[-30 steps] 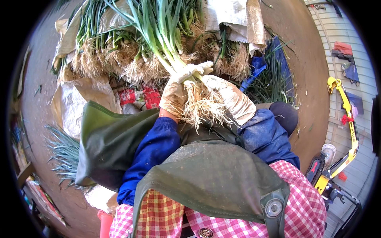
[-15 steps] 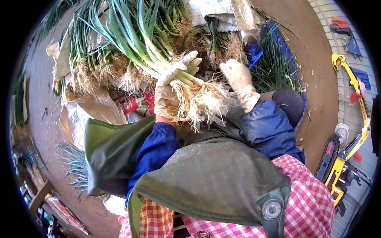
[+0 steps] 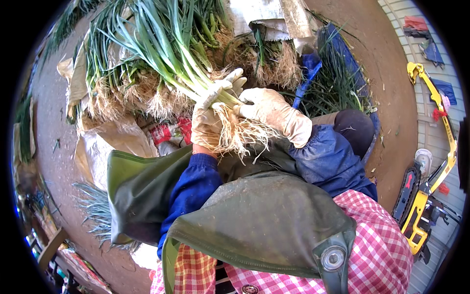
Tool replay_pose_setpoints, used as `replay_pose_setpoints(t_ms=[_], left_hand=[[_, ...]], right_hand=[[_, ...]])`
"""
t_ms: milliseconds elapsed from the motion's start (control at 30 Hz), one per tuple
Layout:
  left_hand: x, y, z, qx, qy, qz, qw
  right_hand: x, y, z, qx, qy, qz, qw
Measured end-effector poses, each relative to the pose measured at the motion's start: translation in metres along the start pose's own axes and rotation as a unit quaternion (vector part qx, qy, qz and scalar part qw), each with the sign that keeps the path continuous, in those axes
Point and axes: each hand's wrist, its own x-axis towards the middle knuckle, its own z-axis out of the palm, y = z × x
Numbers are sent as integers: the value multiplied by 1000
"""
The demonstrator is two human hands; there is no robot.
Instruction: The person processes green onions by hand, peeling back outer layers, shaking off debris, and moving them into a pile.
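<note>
My left hand [image 3: 208,115], in a pale soiled glove, is closed round a bunch of green onions [image 3: 188,73] just above their roots. Their long green leaves point away to the far left, and the pale stringy roots [image 3: 240,132] hang toward my lap. In a similar glove, my right hand [image 3: 274,112] closes its fingers on the white stalk bases beside the roots. Its fingertips partly hide behind the stalks. Below both hands lies a dark green apron [image 3: 264,215] over my lap.
More green onions with roots [image 3: 147,93] are heaped at the far left. Others stand by a white sack [image 3: 257,17] and on a blue sheet [image 3: 342,46]. A pale sack [image 3: 112,142] lies left of my knees. A yellow excavator [image 3: 443,142] is at the far right.
My right hand has moved left and down from beside the bunch onto the stalk bases. My left hand keeps its hold in nearly the same place.
</note>
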Motion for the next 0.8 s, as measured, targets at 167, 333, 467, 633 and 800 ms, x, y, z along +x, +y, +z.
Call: replay_pose_setpoints(t_ms=[167,333,467,633,800], left_hand=[[-1,2,2,6,6,-29,1000],[1,0,11,61,60,4,996],[10,-8,-16,84,6,22,996],[9,-12,-22,80,6,1,997],[5,-12,-19,19,38,18,999]], right_hand=[[5,15,2,-41,82,33,995],[9,13,16,-195,94,65,974],[13,21,22,-208,7,110,972],[37,43,25,-233,-93,183,951],[44,71,34,-130,-145,197,961]])
